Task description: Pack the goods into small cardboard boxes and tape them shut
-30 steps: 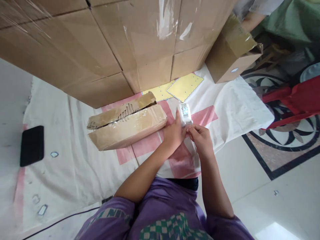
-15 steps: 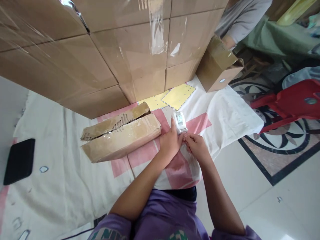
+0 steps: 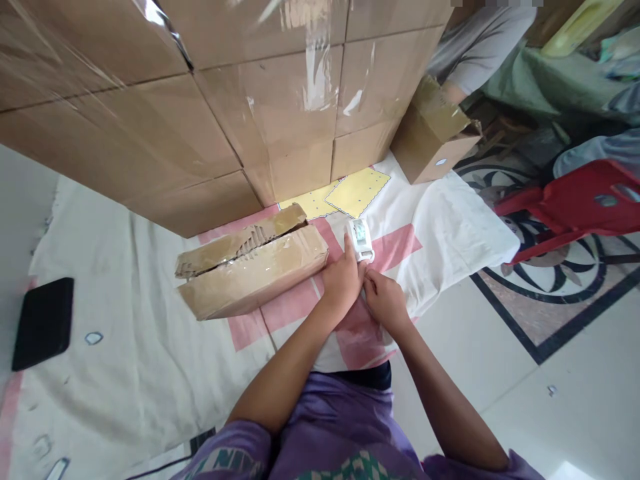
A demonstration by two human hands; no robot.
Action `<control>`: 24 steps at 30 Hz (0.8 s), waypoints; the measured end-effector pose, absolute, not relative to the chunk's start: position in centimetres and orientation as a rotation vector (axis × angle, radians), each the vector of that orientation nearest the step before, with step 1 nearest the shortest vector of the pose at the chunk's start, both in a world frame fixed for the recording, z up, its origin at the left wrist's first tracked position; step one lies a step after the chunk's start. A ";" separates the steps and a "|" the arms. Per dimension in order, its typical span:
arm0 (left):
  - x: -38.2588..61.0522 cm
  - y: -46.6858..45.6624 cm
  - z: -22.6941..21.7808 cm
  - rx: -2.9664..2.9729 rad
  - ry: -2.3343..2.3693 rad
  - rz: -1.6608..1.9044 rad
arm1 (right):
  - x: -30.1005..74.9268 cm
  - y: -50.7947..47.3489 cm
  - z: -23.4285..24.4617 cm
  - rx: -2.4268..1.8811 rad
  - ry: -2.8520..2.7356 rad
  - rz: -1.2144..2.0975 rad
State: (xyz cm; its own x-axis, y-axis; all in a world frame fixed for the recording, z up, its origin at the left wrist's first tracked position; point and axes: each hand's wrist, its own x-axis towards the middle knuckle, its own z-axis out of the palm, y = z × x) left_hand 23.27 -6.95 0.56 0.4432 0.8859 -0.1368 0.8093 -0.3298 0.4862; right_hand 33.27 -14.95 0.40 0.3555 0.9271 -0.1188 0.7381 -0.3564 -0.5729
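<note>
My left hand (image 3: 344,275) is closed round a small white tape dispenser (image 3: 361,240) that has a roll inside, its index finger lying along the side. Close by, my right hand (image 3: 386,299) has its fingers pinched together at the near end of the dispenser, touching or almost touching my left thumb. Whatever sits in that pinch is too small to make out. To the left of both hands lies a long, narrow cardboard box (image 3: 263,273) with a gap along its top and a torn, ridged flap.
A wall of stacked, taped cartons (image 3: 210,127) rises behind. Yellow sheets (image 3: 359,191) lie at its foot on the cloth-covered table (image 3: 135,393). At right, another person's arm (image 3: 467,63) reaches into an open carton (image 3: 425,147). There is a red chair (image 3: 575,207) and a black flat object (image 3: 44,323).
My right hand has drawn in slightly and its fingers are curled tighter. The dispenser stays in my left hand. The view has shifted a little.
</note>
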 end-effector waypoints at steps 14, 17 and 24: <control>15.3 -12.8 3.2 1.704 1.086 0.875 | 30.2 -16.2 5.5 -1.570 -1.539 0.888; 11.8 -14.5 3.2 1.711 1.111 0.903 | 27.6 -17.5 5.7 -1.513 -1.691 0.971; 6.0 -16.7 1.9 1.950 1.134 0.893 | 24.0 -19.0 3.4 -1.472 -1.748 1.236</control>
State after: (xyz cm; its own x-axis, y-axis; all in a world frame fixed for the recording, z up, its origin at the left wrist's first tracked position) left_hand 6.04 -16.72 1.87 0.3786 0.9009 0.2125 0.4180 -0.3712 0.8292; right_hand 24.02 -18.99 3.42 -0.2600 0.9535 -0.1522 0.4611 -0.0158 -0.8872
